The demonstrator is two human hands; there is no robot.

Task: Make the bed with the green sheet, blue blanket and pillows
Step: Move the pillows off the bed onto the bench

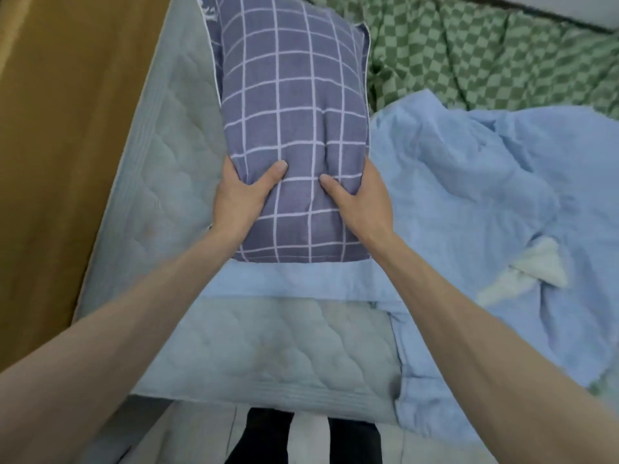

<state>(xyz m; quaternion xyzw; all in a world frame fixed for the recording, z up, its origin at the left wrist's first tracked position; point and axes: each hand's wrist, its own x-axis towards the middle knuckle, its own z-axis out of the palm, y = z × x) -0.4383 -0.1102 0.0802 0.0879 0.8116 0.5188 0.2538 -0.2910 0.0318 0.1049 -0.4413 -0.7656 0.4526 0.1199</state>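
Pillow (294, 128): long axis runs away from the person, near end over the blanket (469, 195) edge on the mattress (261, 346). Left hand (239, 199) and right hand (360, 202) grip its near end, thumbs on top, fingers curled round sides. White marking at far corner, unreadable. Sheet (485, 55) bunched beyond.

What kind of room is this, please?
Most likely a bedroom: a bare quilted mattress, a checked pillow held in both hands, and a rumpled blue blanket beside a green sheet.
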